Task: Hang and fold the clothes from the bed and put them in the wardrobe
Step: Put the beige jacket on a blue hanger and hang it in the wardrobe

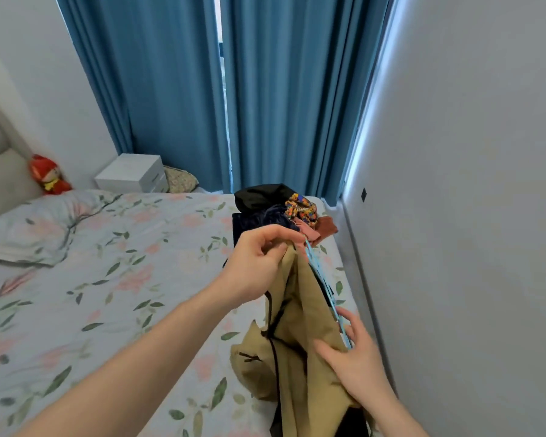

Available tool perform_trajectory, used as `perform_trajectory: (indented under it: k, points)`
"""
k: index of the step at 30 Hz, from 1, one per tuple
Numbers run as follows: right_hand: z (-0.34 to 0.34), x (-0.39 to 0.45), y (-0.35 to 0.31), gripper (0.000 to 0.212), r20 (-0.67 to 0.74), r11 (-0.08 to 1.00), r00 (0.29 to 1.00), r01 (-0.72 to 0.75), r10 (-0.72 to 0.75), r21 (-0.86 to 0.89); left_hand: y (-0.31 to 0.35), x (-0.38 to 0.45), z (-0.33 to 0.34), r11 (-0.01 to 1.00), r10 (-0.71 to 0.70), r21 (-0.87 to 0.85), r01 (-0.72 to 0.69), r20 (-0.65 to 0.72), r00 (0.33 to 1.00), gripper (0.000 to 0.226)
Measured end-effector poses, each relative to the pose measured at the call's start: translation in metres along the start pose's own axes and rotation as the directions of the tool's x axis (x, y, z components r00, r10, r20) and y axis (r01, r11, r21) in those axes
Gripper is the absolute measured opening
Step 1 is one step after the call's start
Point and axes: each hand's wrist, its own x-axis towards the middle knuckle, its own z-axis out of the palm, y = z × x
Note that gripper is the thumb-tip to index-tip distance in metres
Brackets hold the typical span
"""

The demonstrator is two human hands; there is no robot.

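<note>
Head view, standing at the foot corner of the bed point(108, 279), floral sheet.

Left hand point(259, 263): fingers curled, pinching the top edge of a tan garment point(300, 313) together with one end of a light blue plastic hanger point(323, 288). Garment is lifted off the sheet at that end; its lower part trails down onto the bed edge near the bottom of the view. Dark piping runs along its seams.

Right hand point(356, 357): fingers fairly straight and spread, laid against the lower end of the hanger and the cloth beside it. Thumb lies on the fabric. Whether it truly grips the hanger I cannot tell; it reads as steadying, not clamped.

Remaining clothes pile point(281, 206) sits farther up the bed near the blue curtains point(234, 89): black item, dark blue velvet-like item, bright patterned piece, rust-coloured piece.

Handling judgement: tan cloth looks light, limp, thin, and drapes with no stiffness, so it will slide off a smooth hanger arm if held loosely. The hanger is rigid but slender. Best hold: garment at shoulder or waistband seam, hanger near its middle. Step in hand appears to be fitting the hanger into the garment.
</note>
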Motion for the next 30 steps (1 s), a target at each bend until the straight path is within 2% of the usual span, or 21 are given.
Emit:
perform_trajectory:
  k: [2, 3, 5, 9, 11, 13, 16, 19, 21, 23, 26, 30]
  points:
    - [0.006, 0.004, -0.027, 0.042, -0.043, 0.996, 0.995, 0.09, -0.089, 0.023, 0.017, 0.002, -0.031, 0.998, 0.064, 0.023, -0.063, -0.04, 0.997, 0.05]
    - [0.007, 0.007, -0.042, 0.038, -0.065, 0.99, 0.989, 0.138, -0.136, 0.028, 0.024, 0.003, -0.047, 0.995, 0.092, 0.047, -0.09, -0.058, 0.994, 0.049]
    - [0.005, 0.011, -0.078, 0.041, -0.094, 0.971, 0.97, 0.231, -0.225, 0.056, 0.035, 0.004, -0.083, 0.986, 0.13, 0.116, -0.12, -0.08, 0.988, 0.045]
    - [0.005, 0.012, -0.155, 0.049, -0.141, 0.923, 0.942, 0.329, -0.305, 0.199, 0.049, 0.001, -0.149, 0.932, 0.24, 0.305, -0.195, -0.12, 0.963, 0.027]
    - [0.005, 0.012, -0.187, 0.046, -0.141, 0.874, 0.936, 0.352, -0.322, 0.334, 0.046, -0.006, -0.172, 0.937, 0.255, 0.286, -0.202, -0.16, 0.954, 0.024]
    - [0.008, 0.009, -0.216, 0.043, -0.101, 0.831, 0.931, 0.359, -0.351, 0.425, 0.037, -0.019, -0.184, 0.966, 0.202, 0.199, -0.163, -0.192, 0.96, 0.041]
    - [0.021, 0.005, -0.246, 0.042, -0.011, 0.82, 0.915, 0.367, -0.404, 0.439, 0.003, -0.048, -0.181, 0.994, 0.068, 0.098, -0.05, -0.19, 0.979, 0.072]
    - [0.034, 0.002, -0.263, 0.042, 0.075, 0.822, 0.9, 0.354, -0.428, 0.446, -0.042, -0.08, -0.158, 0.979, -0.205, -0.008, 0.205, -0.079, 0.976, 0.092]
    - [0.042, 0.002, -0.272, 0.041, 0.119, 0.829, 0.887, 0.36, -0.446, 0.428, -0.063, -0.097, -0.139, 0.91, -0.392, -0.12, 0.397, 0.065, 0.918, 0.095]
    - [0.047, 0.005, -0.276, 0.04, 0.155, 0.853, 0.883, 0.362, -0.443, 0.376, -0.07, -0.103, -0.127, 0.855, -0.441, -0.212, 0.473, 0.182, 0.879, 0.081]
    - [0.054, 0.012, -0.266, 0.04, 0.226, 0.897, 0.889, 0.325, -0.398, 0.3, -0.059, -0.101, -0.122, 0.884, -0.384, -0.218, 0.414, 0.167, 0.908, 0.053]
    - [0.054, 0.027, -0.244, 0.039, 0.267, 0.952, 0.918, 0.254, -0.293, 0.172, -0.044, -0.1, -0.127, 0.945, -0.317, 0.144, 0.295, 0.162, 0.934, 0.028]
